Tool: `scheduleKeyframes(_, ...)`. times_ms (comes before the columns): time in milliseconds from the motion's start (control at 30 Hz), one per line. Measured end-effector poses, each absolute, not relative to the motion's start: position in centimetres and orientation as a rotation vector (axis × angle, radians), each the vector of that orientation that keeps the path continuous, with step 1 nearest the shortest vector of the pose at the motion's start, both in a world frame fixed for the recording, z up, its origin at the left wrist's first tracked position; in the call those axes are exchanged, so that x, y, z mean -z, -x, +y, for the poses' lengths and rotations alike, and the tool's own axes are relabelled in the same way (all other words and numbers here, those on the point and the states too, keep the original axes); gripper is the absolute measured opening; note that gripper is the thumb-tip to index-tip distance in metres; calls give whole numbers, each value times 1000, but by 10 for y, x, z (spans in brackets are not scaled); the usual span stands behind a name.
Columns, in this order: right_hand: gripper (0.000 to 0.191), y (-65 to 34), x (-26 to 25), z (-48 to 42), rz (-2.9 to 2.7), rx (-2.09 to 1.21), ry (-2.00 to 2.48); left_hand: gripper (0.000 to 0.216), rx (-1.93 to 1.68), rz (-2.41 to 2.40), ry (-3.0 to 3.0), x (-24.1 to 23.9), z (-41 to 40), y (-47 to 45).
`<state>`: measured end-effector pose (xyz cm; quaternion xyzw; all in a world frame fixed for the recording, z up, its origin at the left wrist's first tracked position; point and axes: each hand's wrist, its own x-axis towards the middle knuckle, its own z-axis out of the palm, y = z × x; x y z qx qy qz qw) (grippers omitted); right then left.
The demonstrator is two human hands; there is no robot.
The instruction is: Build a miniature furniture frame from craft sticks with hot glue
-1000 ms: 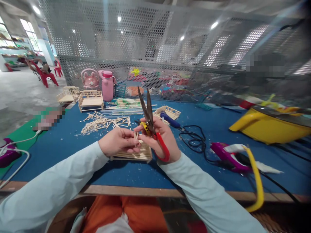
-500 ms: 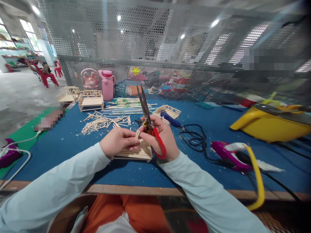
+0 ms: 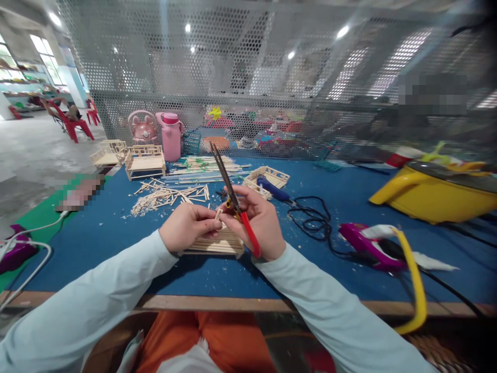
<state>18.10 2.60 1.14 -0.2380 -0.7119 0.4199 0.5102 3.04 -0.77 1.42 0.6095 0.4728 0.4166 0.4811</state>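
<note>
My left hand [image 3: 191, 226] is closed, pinching short wooden sticks [image 3: 218, 214] between thumb and fingertips. Close beside it, my right hand [image 3: 258, 220] has the red-handled scissors [image 3: 250, 233] hooked in its grip, their dark blades pointing up and away to the left. The right thumb and fingertip also come up against the sticks. Below both hands a small slatted stick frame [image 3: 217, 244] rests on the blue tabletop, partly covered by the hands. Just beyond lies a pile of cut sticks and scraps [image 3: 155, 199].
Miniature stick beds [image 3: 145, 161] stand at the back left beside a pink bottle [image 3: 171, 137]. A blue-handled tool [image 3: 274, 189] with a coiled black cord [image 3: 310, 220] lies right of centre. Farther right are a purple glue gun [image 3: 370, 248] and a yellow pan [image 3: 435, 194]. Perforated metal mesh [image 3: 233, 67] rises behind.
The scissors have tilted further left in my right hand, their tips swinging left and slightly down. Both hands stay together around the sticks.
</note>
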Motion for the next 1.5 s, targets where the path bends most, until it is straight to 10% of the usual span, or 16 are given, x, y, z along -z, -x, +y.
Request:
scheduleKeyframes(1133, 41, -192, -30, 34, -1476, -1238, 646, 18, -1161, 1228, -2201, -8, -16, -32)
scheduleKeyframes(1500, 38, -186, -23, 29, -1634, -1190, 642, 53, -1031, 985, -1290, -18, -15, -34)
